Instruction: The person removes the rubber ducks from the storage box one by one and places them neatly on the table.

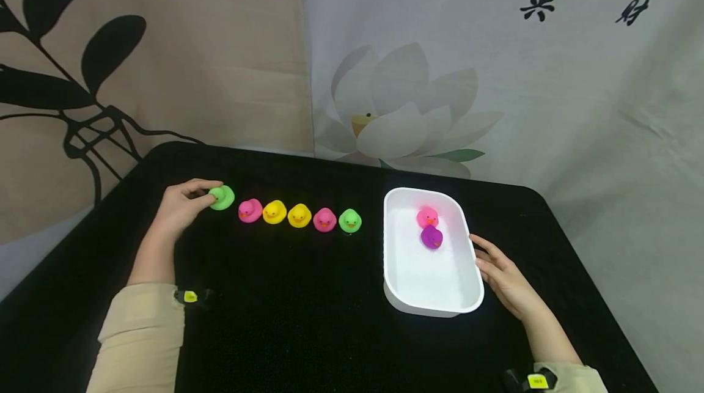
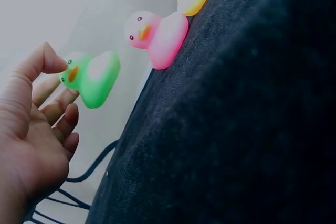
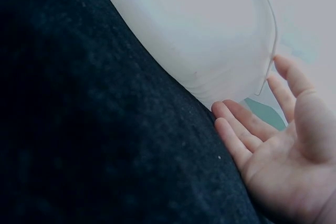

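Observation:
My left hand [image 1: 183, 203] pinches a light green rubber duck [image 1: 223, 198] by its head, between thumb and fingers, at the left end of a row of ducks. In the left wrist view the held duck [image 2: 95, 80] shows its orange beak and the thumb right at its face. Beside it stands a pink duck [image 1: 250, 211]. My right hand [image 1: 503, 275] has its fingertips against the right side of a white plastic tub [image 1: 426, 286], fingers extended rather than wrapped round it. Inside the tub are a pink duck [image 1: 427, 217] and a purple duck [image 1: 431, 237].
Rightward along the row sit two yellow ducks, the nearer one [image 1: 274, 212] and its neighbour [image 1: 299, 216], then a rose-pink duck [image 1: 324, 220] and a green duck [image 1: 349, 220]. All stand on a black-covered table [image 1: 291, 313]. A printed curtain [image 1: 231, 63] hangs behind its back edge.

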### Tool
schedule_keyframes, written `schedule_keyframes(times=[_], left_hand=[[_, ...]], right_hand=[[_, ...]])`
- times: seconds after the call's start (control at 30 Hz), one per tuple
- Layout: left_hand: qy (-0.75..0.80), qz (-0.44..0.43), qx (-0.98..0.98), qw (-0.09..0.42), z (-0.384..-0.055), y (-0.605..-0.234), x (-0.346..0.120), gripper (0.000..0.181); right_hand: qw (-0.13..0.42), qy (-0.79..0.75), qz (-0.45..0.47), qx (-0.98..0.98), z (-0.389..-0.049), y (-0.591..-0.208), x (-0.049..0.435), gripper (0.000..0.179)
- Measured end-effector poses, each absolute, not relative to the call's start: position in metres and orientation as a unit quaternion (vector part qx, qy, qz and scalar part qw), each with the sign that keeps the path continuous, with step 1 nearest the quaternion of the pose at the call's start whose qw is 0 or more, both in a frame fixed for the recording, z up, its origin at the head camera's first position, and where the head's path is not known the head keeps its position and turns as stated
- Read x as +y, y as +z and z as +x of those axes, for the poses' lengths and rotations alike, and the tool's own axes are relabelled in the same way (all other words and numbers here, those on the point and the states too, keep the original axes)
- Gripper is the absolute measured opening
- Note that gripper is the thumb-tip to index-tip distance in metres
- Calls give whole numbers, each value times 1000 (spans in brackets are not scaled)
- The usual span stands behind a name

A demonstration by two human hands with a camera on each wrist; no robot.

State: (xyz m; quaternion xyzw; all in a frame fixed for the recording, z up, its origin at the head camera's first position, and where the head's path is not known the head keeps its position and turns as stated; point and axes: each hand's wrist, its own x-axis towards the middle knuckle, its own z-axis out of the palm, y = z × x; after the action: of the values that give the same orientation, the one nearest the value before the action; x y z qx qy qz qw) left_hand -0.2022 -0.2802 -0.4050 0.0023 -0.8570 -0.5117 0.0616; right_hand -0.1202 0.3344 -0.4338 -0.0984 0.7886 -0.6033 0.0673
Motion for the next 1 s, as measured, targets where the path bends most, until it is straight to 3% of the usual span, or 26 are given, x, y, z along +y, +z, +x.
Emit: schedule_keyframes(times=[1.0], left_hand=[[-511,-3,-859,20,-202,-416,-282,43]], right_hand=[[75,-607,-96,785,-120,-433,335,52]])
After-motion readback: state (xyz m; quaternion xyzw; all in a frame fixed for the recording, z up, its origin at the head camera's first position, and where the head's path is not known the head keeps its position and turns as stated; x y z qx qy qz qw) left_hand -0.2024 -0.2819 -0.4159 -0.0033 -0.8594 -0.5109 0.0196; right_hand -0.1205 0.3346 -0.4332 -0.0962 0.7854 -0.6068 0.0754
